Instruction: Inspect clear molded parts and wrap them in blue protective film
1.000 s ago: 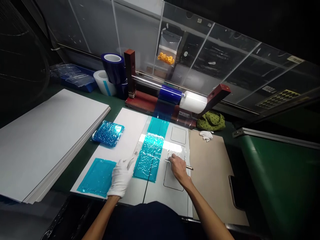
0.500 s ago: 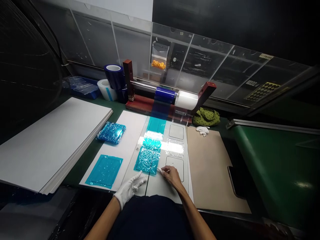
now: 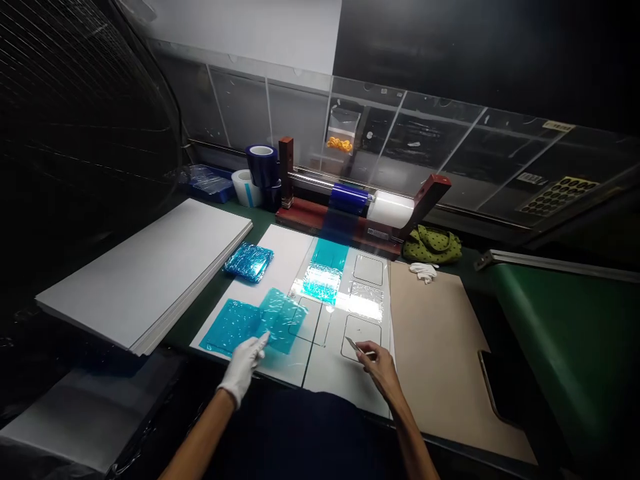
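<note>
Teal film sheet (image 3: pixel 283 320) lying slightly blurred near the front edge of the white board (image 3: pixel 280 250), left of the board's centre, and overlapping the right side of a second teal film sheet (image 3: pixel 230 327) resting toward the board's front left corner. Left hand (image 3: pixel 243 363), gloved in white, reaching the front edge of the blurred sheet with forefinger extended; grip versus simple touch not discernible. Right hand (image 3: pixel 377 367), bare, closing fingers and thumb on a craft knife (image 3: pixel 357 350), with the blade pointing forward and left over a rounded rectangular outline (image 3: pixel 361 337) marked on the board. Crumpled blue film (image 3: pixel 249 262) lying near the board's rear left corner. Teal film strip (image 3: pixel 323 270) extending from the board's rear edge toward its centre, below a roller dispenser (image 3: pixel 350 200) standing just beyond that edge. Tan board (image 3: pixel 440 353) lying along the right edge, with white gloves (image 3: pixel 424 271) beside its rear corner. Stacked white panels (image 3: pixel 145 273) occupying the area left of the white board.
</note>
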`<action>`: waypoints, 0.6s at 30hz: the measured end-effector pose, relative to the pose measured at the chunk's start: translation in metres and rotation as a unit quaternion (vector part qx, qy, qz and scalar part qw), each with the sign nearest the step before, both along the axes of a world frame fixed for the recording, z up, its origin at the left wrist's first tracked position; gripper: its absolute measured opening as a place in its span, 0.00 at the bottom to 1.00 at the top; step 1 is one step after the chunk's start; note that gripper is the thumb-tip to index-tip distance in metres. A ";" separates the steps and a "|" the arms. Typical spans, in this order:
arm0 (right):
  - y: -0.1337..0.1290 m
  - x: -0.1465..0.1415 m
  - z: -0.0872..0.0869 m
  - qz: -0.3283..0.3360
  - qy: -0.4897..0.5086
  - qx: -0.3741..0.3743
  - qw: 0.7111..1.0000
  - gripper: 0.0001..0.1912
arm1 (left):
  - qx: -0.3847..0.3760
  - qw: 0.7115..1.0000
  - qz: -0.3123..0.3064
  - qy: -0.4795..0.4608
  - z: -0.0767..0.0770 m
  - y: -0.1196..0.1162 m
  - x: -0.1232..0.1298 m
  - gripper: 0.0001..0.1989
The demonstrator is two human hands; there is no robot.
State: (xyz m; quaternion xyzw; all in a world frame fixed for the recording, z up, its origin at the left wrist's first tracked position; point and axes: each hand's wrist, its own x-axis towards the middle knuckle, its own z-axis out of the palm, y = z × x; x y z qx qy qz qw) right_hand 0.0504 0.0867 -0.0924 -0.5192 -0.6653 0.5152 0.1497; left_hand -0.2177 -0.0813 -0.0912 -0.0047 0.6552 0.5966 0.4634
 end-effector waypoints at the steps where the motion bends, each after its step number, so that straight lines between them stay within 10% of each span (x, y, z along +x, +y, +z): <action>1: 0.000 0.004 0.001 -0.003 0.002 -0.005 1.000 0.19 | -0.005 1.000 0.012 0.013 0.003 -0.013 -0.011 0.23; 7: 0.000 0.006 0.008 -0.002 0.014 -0.011 1.000 0.18 | -0.054 0.994 0.081 0.044 -0.002 -0.058 -0.055 0.28; 18: 0.004 -0.001 0.015 0.006 0.021 -0.013 1.000 0.19 | -0.077 0.994 0.055 0.058 -0.021 -0.056 -0.066 0.27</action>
